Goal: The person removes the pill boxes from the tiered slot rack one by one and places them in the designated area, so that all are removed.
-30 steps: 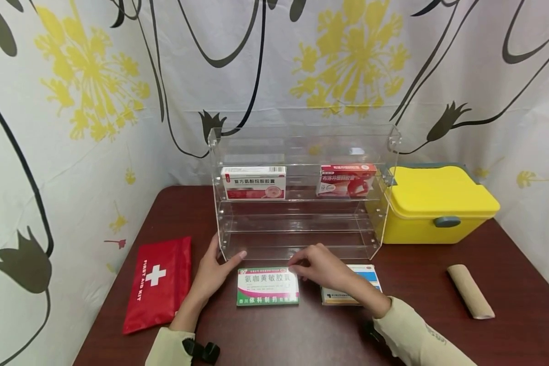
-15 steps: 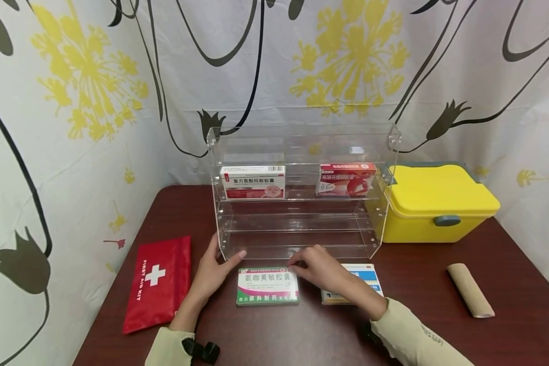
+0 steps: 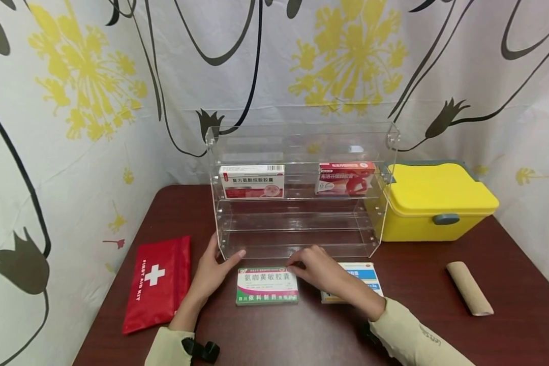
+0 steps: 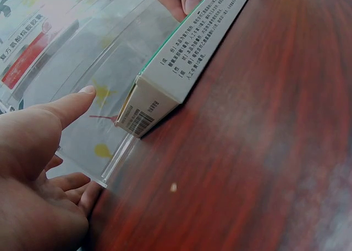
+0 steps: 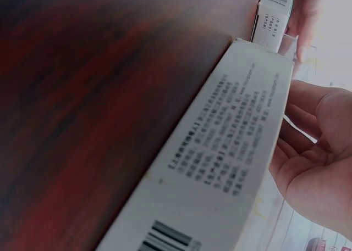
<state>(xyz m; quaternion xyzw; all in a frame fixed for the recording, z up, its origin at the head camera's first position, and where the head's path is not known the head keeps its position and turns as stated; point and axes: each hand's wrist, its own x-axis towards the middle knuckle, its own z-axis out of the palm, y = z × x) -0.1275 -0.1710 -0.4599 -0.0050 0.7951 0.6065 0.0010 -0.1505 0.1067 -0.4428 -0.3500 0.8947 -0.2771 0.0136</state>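
Note:
A clear acrylic shelf stands mid-table. My left hand is at its lower left corner, thumb extended in front and fingers loosely bent by the side panel, as the left wrist view shows. A white, green and pink medicine box lies flat before the shelf. My right hand is bent loosely, its fingertips at that box's upper right corner; whether they press on it I cannot tell. Under the right forearm lies a white, blue and yellow medicine box, partly hidden. Its printed side fills the right wrist view.
On the shelf stand a white and red medicine box and a red one. A yellow lidded case is right of it. A red first aid pouch lies left, a beige roll right.
The head view shifts very slightly. Both hands and the boxes keep their places, apart from a slight leftward shift of the right forearm.

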